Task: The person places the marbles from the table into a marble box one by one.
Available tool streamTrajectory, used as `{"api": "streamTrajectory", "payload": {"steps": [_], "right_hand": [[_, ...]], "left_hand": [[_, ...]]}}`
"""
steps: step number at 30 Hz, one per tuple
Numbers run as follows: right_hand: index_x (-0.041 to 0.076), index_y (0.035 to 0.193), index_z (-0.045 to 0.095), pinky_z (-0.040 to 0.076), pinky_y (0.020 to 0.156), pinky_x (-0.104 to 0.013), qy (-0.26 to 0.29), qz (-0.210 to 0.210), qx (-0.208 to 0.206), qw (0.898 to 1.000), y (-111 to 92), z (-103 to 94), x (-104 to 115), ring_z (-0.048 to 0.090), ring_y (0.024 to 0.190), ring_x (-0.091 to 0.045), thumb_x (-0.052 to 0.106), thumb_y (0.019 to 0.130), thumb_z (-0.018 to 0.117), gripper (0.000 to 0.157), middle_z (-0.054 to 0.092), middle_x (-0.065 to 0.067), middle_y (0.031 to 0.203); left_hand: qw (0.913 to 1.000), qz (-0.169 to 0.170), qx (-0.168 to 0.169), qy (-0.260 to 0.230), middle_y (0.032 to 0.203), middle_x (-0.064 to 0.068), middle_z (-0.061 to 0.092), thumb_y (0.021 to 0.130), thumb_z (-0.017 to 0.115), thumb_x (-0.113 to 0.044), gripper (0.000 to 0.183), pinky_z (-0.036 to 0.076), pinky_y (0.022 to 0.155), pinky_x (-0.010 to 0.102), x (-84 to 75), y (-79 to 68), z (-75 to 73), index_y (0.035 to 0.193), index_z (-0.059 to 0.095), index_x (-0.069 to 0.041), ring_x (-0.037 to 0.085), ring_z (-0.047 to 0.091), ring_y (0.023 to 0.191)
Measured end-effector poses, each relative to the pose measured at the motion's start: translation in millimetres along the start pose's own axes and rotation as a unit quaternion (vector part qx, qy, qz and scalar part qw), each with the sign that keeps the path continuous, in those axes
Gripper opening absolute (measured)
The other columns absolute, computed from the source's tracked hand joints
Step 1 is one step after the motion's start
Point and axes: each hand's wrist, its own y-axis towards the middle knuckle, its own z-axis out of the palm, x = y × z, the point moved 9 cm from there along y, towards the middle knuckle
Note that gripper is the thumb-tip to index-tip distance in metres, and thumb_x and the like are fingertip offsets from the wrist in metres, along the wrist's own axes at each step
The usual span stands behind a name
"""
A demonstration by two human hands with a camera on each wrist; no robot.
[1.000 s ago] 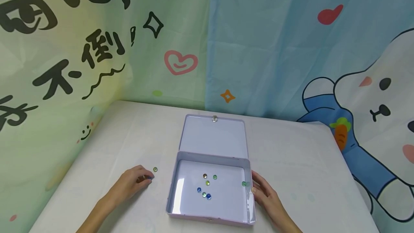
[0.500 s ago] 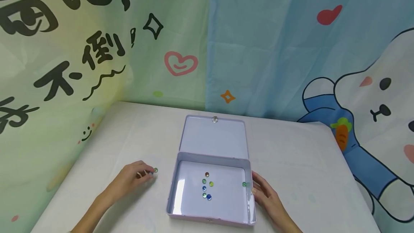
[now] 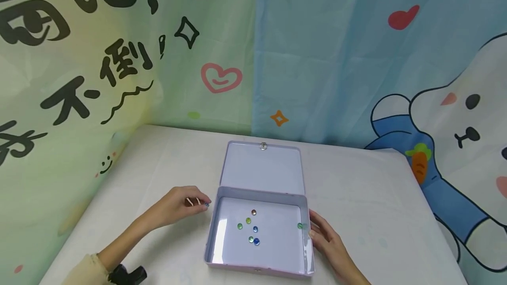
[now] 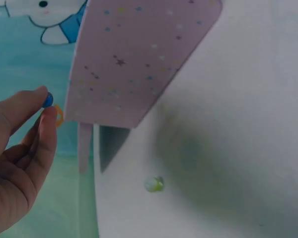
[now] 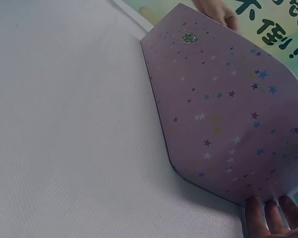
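My left hand [image 3: 183, 206] pinches a blue marble [image 4: 48, 100] between thumb and fingertip, just outside the left wall of a lilac hinged box [image 3: 257, 269]. On the table a yellow-green marble [image 4: 154, 184] lies below that hand in the left wrist view; the hand hides it in the head view. Inside the box are several marbles: among them a brown one [image 3: 254, 212], a dark blue one [image 3: 256, 241] and a green one [image 3: 299, 226] by the right wall. My right hand [image 3: 330, 243] rests against the box's right side, fingers fairly straight on its star-printed outside [image 5: 228, 114].
The box lid [image 3: 261, 166] is tipped back, away from me, with a metal clasp [image 3: 263, 146] at its far edge. White cloth covers the table [image 3: 356, 188]. A printed curtain [image 3: 317, 56] hangs behind. A black object [image 3: 128, 275] shows by the left sleeve.
My left hand has moved right to the box wall with the blue marble, after passing the yellow-green one. Several marbles in the box have rolled a little. My right hand has stayed put.
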Motion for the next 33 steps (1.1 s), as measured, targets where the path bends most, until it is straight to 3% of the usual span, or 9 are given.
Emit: {"api": "streamTrajectory", "payload": {"steps": [9,15,19,25,33], "right_hand": [[0.026,0.147,0.038,0.051,0.1,-0.038,0.004,-0.005,0.001,1.0,-2,-0.6,1,0.041,0.139,-0.032,0.029,0.096,0.057,0.054,0.036,-0.006,0.156],[0.024,0.147,0.038,0.051,0.1,-0.04,0.006,-0.007,-0.003,1.0,-3,-2.7,2,0.042,0.139,-0.032,0.028,0.096,0.057,0.055,0.036,-0.008,0.156],[0.025,0.147,0.038,0.05,0.101,-0.04,0.004,-0.005,0.0,1.0,-2,-2.8,2,0.039,0.14,-0.035,0.029,0.096,0.057,0.055,0.035,-0.008,0.156],[0.026,0.147,0.037,0.05,0.101,-0.037,-0.002,-0.019,0.006,1.0,0,-3.4,4,0.039,0.141,-0.034,0.029,0.097,0.055,0.054,0.035,-0.008,0.156],[0.023,0.148,0.037,0.05,0.101,-0.042,0.015,-0.009,0.005,1.0,-2,-1.3,3,0.039,0.14,-0.036,0.028,0.096,0.056,0.055,0.034,-0.011,0.156]], "left_hand": [[0.9949,0.025,0.097,0.007,0.092,-0.003,0.07,0.089,0.07,-0.016,0.014,0.055,0.071,0.019,-37.5,39.5,17.9,0.103,0.073,-0.014,0.0,0.06,0.079],[0.9849,0.044,0.162,0.04,0.092,-0.005,0.07,0.09,0.069,-0.021,0.014,0.053,0.073,0.015,-59.3,65.8,38.1,0.102,0.074,-0.015,-0.002,0.059,0.08],[0.976,0.06,0.206,0.036,0.093,-0.005,0.072,0.091,0.068,-0.019,0.014,0.052,0.073,0.014,-72.7,79.3,55.1,0.102,0.074,-0.013,-0.003,0.058,0.08],[0.9613,0.08,0.26,0.046,0.09,-0.003,0.072,0.091,0.068,-0.015,0.011,0.05,0.07,0.012,-83.4,94.0,80.2,0.1,0.073,-0.011,-0.004,0.056,0.076],[0.9467,0.058,0.308,0.073,0.082,-0.007,0.067,0.092,0.066,-0.016,0.011,0.045,0.064,0.01,-84.5,103.5,113.2,0.099,0.072,-0.01,-0.002,0.051,0.07]]}}
